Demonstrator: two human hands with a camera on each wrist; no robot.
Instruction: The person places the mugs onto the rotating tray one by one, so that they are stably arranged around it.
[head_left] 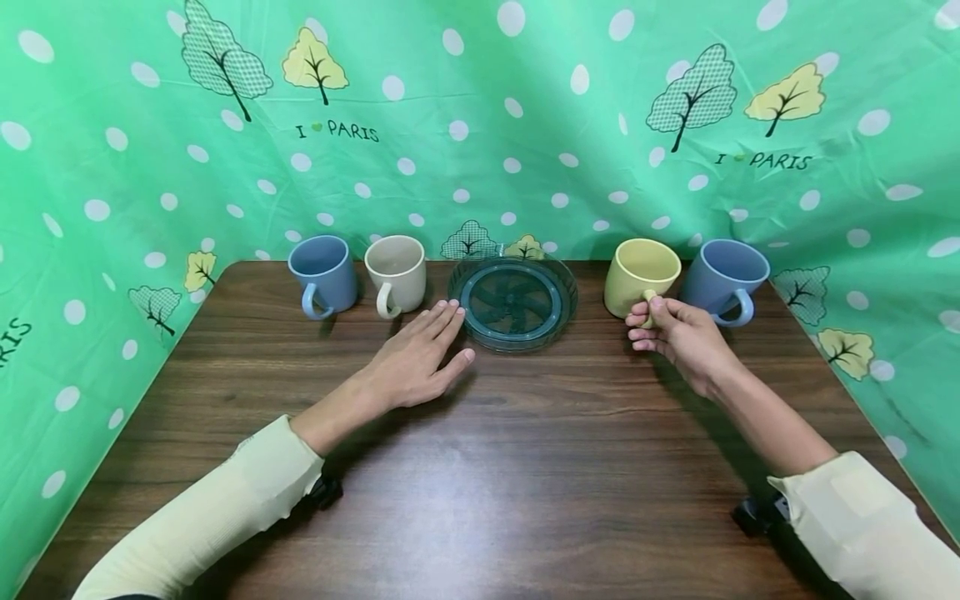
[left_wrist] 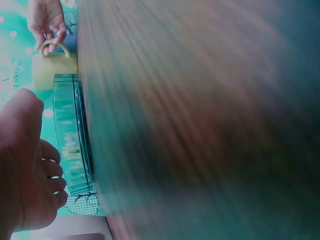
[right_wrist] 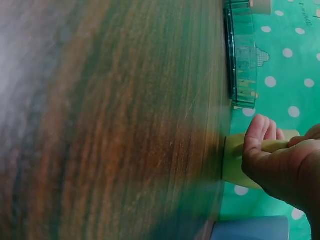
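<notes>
A yellow mug stands upright right of the round clear glass dish. My right hand pinches the handle of that mug between thumb and fingers; the right wrist view also shows the hand at the yellow mug. My left hand, fingers straight and palm down, is at the left edge of the dish; whether it touches the glass I cannot tell. In the left wrist view the left hand is beside the dish, with the yellow mug beyond.
A blue mug and a white mug stand left of the dish. Another blue mug is close on the right of the yellow one. Behind the wooden table hangs a green dotted cloth.
</notes>
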